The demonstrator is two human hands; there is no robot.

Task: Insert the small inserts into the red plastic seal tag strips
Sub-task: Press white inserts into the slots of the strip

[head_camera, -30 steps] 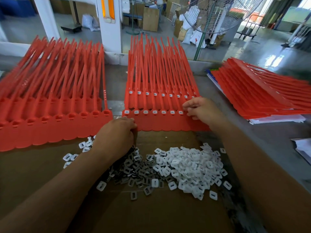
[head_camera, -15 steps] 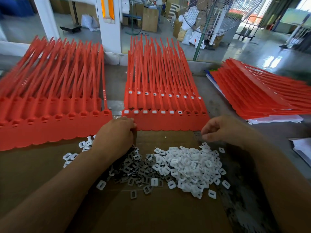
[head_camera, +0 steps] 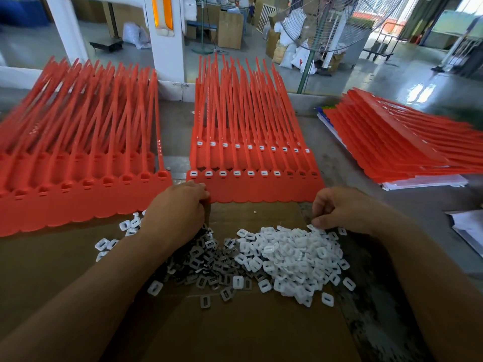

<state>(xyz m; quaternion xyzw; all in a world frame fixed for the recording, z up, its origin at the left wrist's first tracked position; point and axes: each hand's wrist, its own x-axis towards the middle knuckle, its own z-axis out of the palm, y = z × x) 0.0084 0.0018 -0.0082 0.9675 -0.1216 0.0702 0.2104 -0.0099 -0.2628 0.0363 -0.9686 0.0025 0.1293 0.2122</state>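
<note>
Head view: white inserts [head_camera: 292, 254] are heaped on cardboard [head_camera: 235, 330], just in front of the middle red seal tag strips [head_camera: 261, 189]. Right hand [head_camera: 345, 207] is curled on the pile's far edge and left hand [head_camera: 177, 210] is curled at the strips' near-left corner; can't tell if either holds anything. Inserts look tiny, light, stiff, likely slick, so pinch by the edges; strips look bendy, so steady the flat tag end.

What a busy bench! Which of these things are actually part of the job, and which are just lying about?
Part of the job:
middle red strip
white inserts
unfilled red strips
left hand
right hand

Just lying about:
loose papers
standing fan
cardboard box
</note>
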